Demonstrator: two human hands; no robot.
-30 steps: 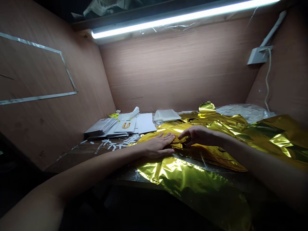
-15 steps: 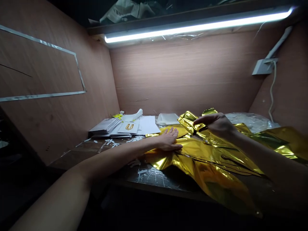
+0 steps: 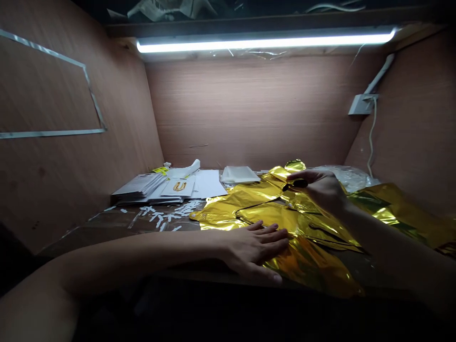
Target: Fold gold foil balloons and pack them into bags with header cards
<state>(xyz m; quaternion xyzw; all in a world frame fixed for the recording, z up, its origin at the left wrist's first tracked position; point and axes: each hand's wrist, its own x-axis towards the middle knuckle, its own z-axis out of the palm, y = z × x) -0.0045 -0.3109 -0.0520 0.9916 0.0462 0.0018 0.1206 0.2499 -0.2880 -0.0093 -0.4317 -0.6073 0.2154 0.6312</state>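
Crinkled gold foil sheets (image 3: 260, 194) lie over the middle and right of the work surface, some hanging over its front edge. My left hand (image 3: 254, 247) rests palm down on the foil near that edge, its fingers spread. Farther back and to the right, my right hand (image 3: 320, 190) pinches a piece of the gold foil between thumb and fingers. A dark oval part shows at those fingertips; what it is I cannot make out. Behind it stands a rounded gold foil end (image 3: 295, 165).
Stacked white envelopes (image 3: 137, 186) and a card with a gold U shape (image 3: 179, 186) lie at the left. White paper scraps (image 3: 160, 216) are scattered before them. Clear plastic (image 3: 342, 176) is at the back right. A lit tube (image 3: 267, 42) hangs above.
My left hand has moved toward the front edge, uncovering foil behind it. My right hand still pinches the foil, which now lies flatter at the left. The view has shifted right.
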